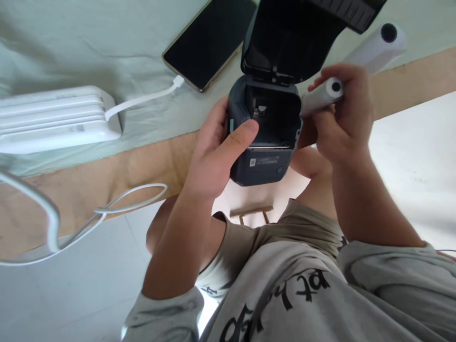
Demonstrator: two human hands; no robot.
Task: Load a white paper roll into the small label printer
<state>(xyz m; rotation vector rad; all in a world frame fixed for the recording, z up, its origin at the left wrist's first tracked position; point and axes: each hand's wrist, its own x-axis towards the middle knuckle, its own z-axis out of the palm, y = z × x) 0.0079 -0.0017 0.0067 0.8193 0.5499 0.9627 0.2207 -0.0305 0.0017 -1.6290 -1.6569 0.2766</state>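
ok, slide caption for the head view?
Left hand grips open label printer; right hand holds white paper roll beside it.

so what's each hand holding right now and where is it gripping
The left hand grips the dark grey box-shaped printer, lid open, by its left side, thumb over the rim. The right hand holds a white paper roll around its near end.

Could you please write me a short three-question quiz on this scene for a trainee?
1. True or false: the lid of the small dark printer is shut.
2. Which hand holds the white paper roll?
3. What is the phone cabled to: A) the printer, B) the white power bank, C) nothing?

Key:
1. False: the lid stands open and the bay shows.
2. The right hand; the left hand grips the printer.
3. B, by the white cable.
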